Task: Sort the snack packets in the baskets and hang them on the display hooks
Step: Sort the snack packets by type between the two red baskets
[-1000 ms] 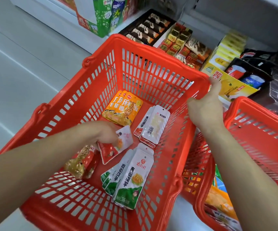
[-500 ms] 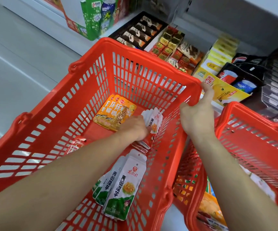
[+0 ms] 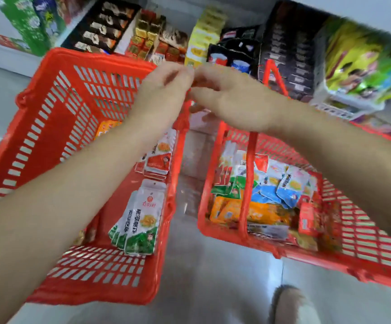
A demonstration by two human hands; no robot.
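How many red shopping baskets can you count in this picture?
2. The left basket fills the picture's left half; the right basket stands apart from it, lower right. Others may lie out of view.

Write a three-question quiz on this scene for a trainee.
1. True or false: the left basket is fuller than the right basket.
2. Pick one. The left hand and right hand are: A) both down inside the left basket; B) raised, fingertips close together above the baskets; C) flat on the floor.
3. Fill in: in the left basket, the packets nearest the camera are white and ___.

Key: 1 false; 2 B; 3 green.
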